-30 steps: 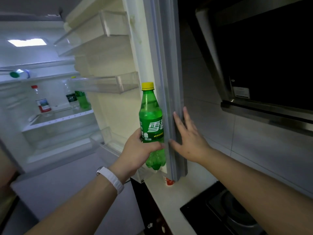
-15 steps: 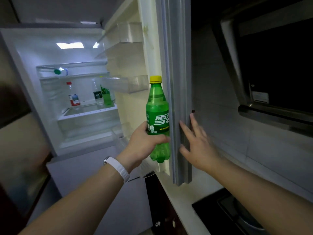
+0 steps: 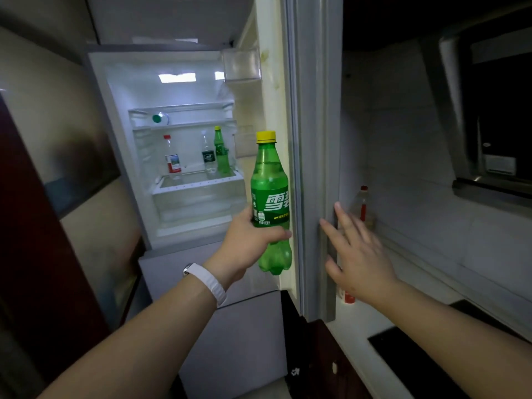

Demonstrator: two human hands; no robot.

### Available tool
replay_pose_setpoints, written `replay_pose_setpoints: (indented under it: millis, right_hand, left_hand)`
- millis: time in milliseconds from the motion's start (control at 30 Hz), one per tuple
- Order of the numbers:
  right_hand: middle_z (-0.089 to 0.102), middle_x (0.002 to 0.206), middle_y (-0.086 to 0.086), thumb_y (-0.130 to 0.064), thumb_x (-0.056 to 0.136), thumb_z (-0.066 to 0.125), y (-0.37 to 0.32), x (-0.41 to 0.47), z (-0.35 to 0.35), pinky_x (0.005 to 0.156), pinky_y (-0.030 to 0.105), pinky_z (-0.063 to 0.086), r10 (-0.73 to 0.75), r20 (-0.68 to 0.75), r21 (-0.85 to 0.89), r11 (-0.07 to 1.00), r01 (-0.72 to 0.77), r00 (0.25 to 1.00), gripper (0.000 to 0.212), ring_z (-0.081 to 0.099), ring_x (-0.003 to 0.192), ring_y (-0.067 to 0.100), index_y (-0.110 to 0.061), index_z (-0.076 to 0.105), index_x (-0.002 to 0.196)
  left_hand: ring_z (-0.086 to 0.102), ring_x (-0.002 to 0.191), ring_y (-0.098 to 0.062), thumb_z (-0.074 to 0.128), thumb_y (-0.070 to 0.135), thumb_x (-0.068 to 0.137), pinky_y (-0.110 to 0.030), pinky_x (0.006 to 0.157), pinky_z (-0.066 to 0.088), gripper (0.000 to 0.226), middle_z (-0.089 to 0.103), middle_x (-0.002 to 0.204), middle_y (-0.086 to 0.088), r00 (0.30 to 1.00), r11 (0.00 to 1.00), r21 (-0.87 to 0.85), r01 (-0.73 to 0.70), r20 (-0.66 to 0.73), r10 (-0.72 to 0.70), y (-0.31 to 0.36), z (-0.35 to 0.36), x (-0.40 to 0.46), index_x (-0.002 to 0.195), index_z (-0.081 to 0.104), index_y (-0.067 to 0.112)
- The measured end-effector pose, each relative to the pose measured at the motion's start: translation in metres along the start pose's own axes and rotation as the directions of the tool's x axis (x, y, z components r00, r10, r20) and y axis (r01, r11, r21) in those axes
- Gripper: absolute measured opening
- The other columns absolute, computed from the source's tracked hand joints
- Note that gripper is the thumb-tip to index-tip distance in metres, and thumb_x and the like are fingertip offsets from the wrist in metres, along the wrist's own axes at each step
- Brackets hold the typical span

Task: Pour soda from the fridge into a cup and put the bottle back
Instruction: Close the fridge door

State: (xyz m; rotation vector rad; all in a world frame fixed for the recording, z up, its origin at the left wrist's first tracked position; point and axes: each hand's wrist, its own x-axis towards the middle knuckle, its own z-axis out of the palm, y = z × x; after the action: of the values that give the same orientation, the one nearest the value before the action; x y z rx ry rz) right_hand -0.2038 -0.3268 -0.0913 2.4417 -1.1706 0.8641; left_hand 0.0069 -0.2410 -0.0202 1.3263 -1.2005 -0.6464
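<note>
Gripping a green soda bottle (image 3: 270,197) labelled 雪碧, left hand (image 3: 247,243); right hand (image 3: 357,251) flat-fingered against fridge door (image 3: 313,139).

Glossy translucent green plastic soda bottle (image 3: 270,197); smooth matt grey fridge door (image 3: 313,139); clear plastic door bin (image 3: 241,66).
</note>
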Motion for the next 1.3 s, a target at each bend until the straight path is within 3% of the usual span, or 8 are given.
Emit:
replay_pose_setpoints:
  millis: [133, 367, 500, 667, 867, 1033, 1167, 1300]
  right_hand:
    - [0.001, 0.162, 0.002, -0.038, 0.080, 0.062, -0.032, 0.001, 0.004, 0.103, 0.051, 0.036, -0.043, -0.011, -0.019, 0.999, 0.043, 0.999, 0.078, 0.015, 0.139, 0.028, -0.028, 0.027, 0.149]
    - [0.005, 0.161, 0.007, -0.036, 0.077, 0.065, -0.092, 0.014, 0.018, 0.102, 0.052, 0.037, -0.158, -0.045, 0.001, 0.987, 0.158, 0.986, 0.079, 0.022, 0.139, 0.032, -0.026, 0.031, 0.148]
    - [-0.012, 0.161, 0.001, -0.042, 0.082, 0.059, -0.126, 0.025, 0.033, 0.106, 0.055, 0.033, -0.212, -0.022, 0.015, 0.977, 0.213, 0.977, 0.080, 0.019, 0.142, 0.034, -0.031, 0.018, 0.151]
    - [0.010, 0.160, 0.006, -0.042, 0.077, 0.068, -0.163, 0.043, 0.043, 0.102, 0.055, 0.035, -0.287, -0.073, -0.053, 0.958, 0.283, 0.955, 0.081, 0.029, 0.137, 0.038, -0.028, 0.032, 0.148]
    - [0.013, 0.160, 0.007, -0.043, 0.077, 0.066, -0.205, 0.064, 0.059, 0.104, 0.054, 0.031, -0.322, -0.094, -0.062, 0.946, 0.317, 0.942, 0.078, 0.027, 0.137, 0.038, -0.028, 0.034, 0.147]
    - [0.006, 0.160, 0.015, -0.042, 0.080, 0.066, -0.230, 0.080, 0.082, 0.111, 0.051, 0.015, -0.363, -0.075, 0.024, 0.931, 0.365, 0.929, 0.088, 0.014, 0.144, 0.036, -0.029, 0.018, 0.152]
    - [0.009, 0.159, 0.016, -0.040, 0.078, 0.068, -0.238, 0.096, 0.100, 0.112, 0.054, 0.022, -0.441, -0.086, 0.026, 0.896, 0.444, 0.894, 0.090, 0.021, 0.143, 0.038, -0.025, 0.020, 0.152]
    - [0.016, 0.158, 0.015, -0.041, 0.077, 0.070, -0.246, 0.116, 0.111, 0.111, 0.055, 0.027, -0.514, -0.144, 0.021, 0.853, 0.522, 0.845, 0.090, 0.025, 0.142, 0.035, -0.019, 0.022, 0.151]
  left_hand:
    - [0.072, 0.092, -0.021, 0.083, 0.000, 0.066, -0.036, 0.082, 0.059, 0.046, 0.076, 0.098, -0.001, 0.999, 1.000, 0.002, 0.003, -0.037, -0.003, -0.007, -0.034, -0.018, 0.108, 0.069, 0.014]
    - [0.072, 0.089, -0.017, 0.085, 0.002, 0.065, -0.030, 0.076, 0.059, 0.046, 0.077, 0.096, 0.002, 0.992, 1.000, 0.020, 0.002, -0.123, 0.001, -0.013, -0.094, -0.049, 0.106, 0.068, 0.017]
    - [0.072, 0.089, -0.017, 0.085, 0.005, 0.066, -0.029, 0.074, 0.057, 0.046, 0.075, 0.096, 0.002, 0.987, 0.999, 0.035, 0.019, -0.162, -0.013, -0.017, -0.128, -0.064, 0.107, 0.067, 0.017]
    - [0.072, 0.086, -0.014, 0.086, 0.005, 0.066, -0.025, 0.070, 0.055, 0.047, 0.075, 0.095, 0.003, 0.977, 0.999, 0.023, 0.030, -0.213, -0.025, -0.021, -0.162, -0.077, 0.107, 0.066, 0.015]
    - [0.073, 0.088, -0.019, 0.087, 0.019, 0.051, -0.043, 0.084, 0.059, 0.055, 0.076, 0.094, 0.002, 0.954, 0.998, 0.033, 0.061, -0.295, -0.048, -0.034, -0.200, -0.084, 0.103, 0.068, 0.019]
    - [0.073, 0.088, -0.023, 0.086, 0.014, 0.054, -0.049, 0.086, 0.058, 0.049, 0.077, 0.092, -0.002, 0.939, 0.997, 0.016, 0.069, -0.340, -0.059, -0.042, -0.216, -0.082, 0.099, 0.069, 0.017]
    - [0.073, 0.089, -0.023, 0.088, 0.014, 0.052, -0.048, 0.085, 0.059, 0.051, 0.077, 0.093, -0.002, 0.928, 0.996, 0.008, 0.088, -0.365, -0.079, -0.048, -0.226, -0.073, 0.100, 0.069, 0.018]
    - [0.074, 0.084, -0.017, 0.085, 0.001, 0.063, -0.033, 0.074, 0.058, 0.044, 0.077, 0.090, 0.001, 0.921, 0.997, 0.011, 0.080, -0.383, -0.070, -0.053, -0.233, -0.063, 0.101, 0.069, 0.016]
